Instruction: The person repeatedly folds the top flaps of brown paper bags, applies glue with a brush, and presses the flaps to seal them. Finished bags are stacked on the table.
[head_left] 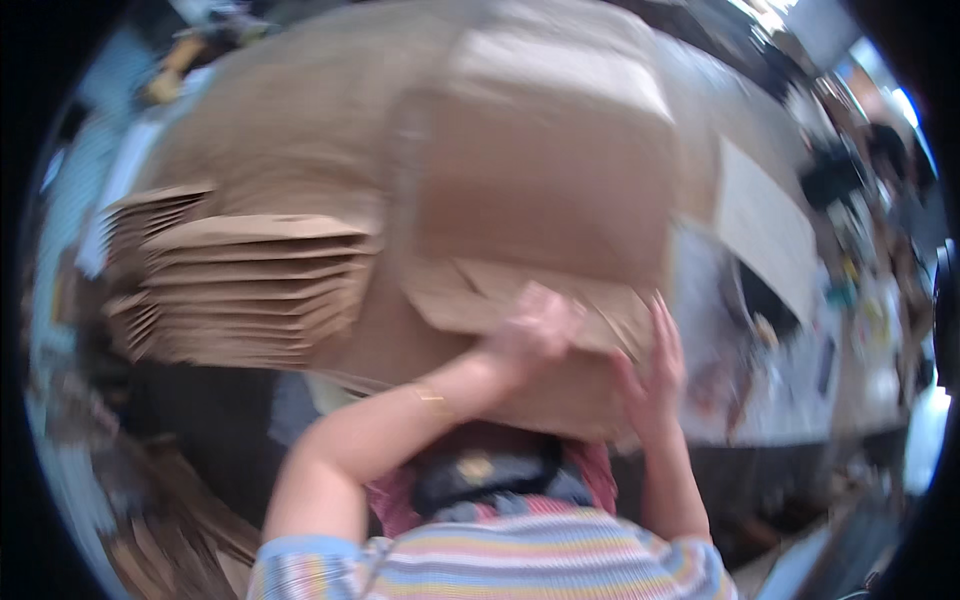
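Note:
In front of me a brown paper bag (545, 215) lies flat, its near end creased into folded flaps. My left hand (540, 322) rests on these flaps with its fingers curled in; blur hides whether anything is inside them. At the bag's right edge my right hand (655, 365) has its fingers stretched out and its thumb apart, touching the paper beside the fold. To the left, a fanned stack of brown paper bags (255, 285) lies with its folded edges overlapping.
Brown paper covers the work table (290, 110) on the far left. A pale board (765, 225) lies at the right, near a grey plastic-like sheet (705, 320). Blurred clutter stands along the far right. Brown sheets (185, 490) are low at the left.

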